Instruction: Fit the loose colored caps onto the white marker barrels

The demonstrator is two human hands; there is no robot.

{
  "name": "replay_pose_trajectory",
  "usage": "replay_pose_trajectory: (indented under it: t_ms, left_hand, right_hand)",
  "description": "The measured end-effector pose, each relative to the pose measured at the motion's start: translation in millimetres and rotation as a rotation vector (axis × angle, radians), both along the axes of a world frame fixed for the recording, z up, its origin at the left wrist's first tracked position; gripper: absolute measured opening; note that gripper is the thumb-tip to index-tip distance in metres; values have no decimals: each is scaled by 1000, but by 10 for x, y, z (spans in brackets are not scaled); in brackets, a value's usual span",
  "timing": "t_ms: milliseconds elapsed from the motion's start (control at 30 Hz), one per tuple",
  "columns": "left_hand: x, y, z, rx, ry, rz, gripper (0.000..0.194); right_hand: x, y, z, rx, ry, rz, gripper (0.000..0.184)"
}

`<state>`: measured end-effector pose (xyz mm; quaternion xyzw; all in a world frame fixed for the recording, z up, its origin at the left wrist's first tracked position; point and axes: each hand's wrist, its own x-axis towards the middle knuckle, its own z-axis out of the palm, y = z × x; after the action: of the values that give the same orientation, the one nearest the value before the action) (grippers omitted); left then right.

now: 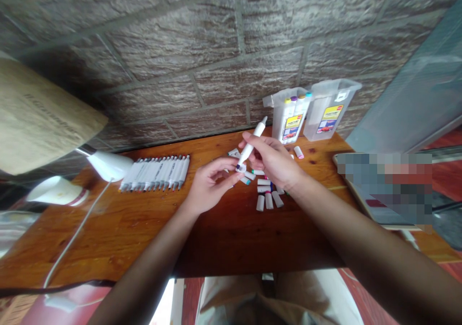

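Note:
My right hand (272, 159) grips a white marker (254, 140), tilted with its grey upper end up and to the right. Its lower end points into the fingertips of my left hand (212, 181). Pinched between my left thumb and forefinger is a small whitish marker cap (242, 169), beside a dark purple bit at the marker's lower end. Whether cap and marker touch I cannot tell. Under and around both hands lie several loose white caps (269, 201) with coloured ends, partly hidden by my fingers.
A row of uncapped markers (159, 172) lies at left, near a white lamp base (108, 165) with a cord and a paper cup (57, 190). Against the brick wall stand a clear box of markers (285, 123) and a second clear box (321, 118). A tablet-like device (382, 190) rests at right.

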<state>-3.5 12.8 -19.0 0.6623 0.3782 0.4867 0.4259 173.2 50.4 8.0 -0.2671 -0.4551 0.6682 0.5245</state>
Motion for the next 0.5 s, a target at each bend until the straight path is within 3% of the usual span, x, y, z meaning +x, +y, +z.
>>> replay_pose_trajectory:
  t_ms: [500]
  left_hand:
    - [-16,5,-27,11,12,13,28]
  right_hand:
    - [-5,-15,21,-13,5,17,36]
